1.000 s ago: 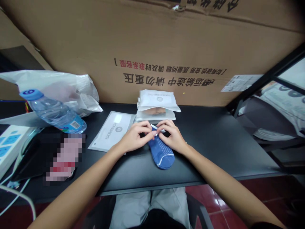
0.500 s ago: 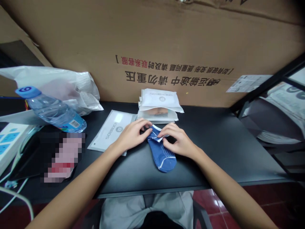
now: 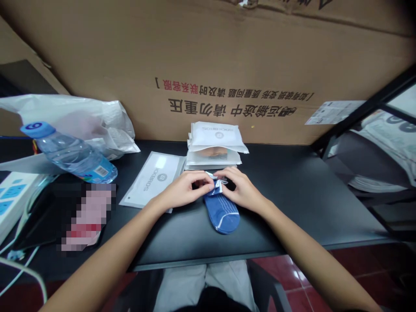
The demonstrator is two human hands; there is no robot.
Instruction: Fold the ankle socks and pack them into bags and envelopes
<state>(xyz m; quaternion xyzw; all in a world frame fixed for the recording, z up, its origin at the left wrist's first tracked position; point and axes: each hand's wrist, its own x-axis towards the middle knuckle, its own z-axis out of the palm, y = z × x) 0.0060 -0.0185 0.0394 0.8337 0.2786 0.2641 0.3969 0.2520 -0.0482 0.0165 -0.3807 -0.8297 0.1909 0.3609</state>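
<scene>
Head view: I have the left hand [image 3: 191, 188] and the right hand [image 3: 242, 188] meeting over a blue fabric sock [image 3: 223, 214] with thin white lines, which lies on the black, smooth tabletop [image 3: 286, 186] near its front edge. The left grip is pinched on the sock's white-trimmed cuff, thumb against fingers; the right grip is closed on the other side of the same cuff. The cuff is bunched between them, while the toe lies flat and points back toward me. Just beyond the hands I see a stack of flat, frosted white plastic pouches [image 3: 216, 141], the upper one gaping at its near edge. A single frosted white pouch with grey lettering [image 3: 152, 184] lies to the left, partly covered by the left hand. Farther left, a clear plastic bottle with a blue cap [image 3: 76, 151] leans beside a crumpled white plastic bag [image 3: 81, 115]. A large brown cardboard panel [image 3: 227, 52] stands behind everything.
</scene>
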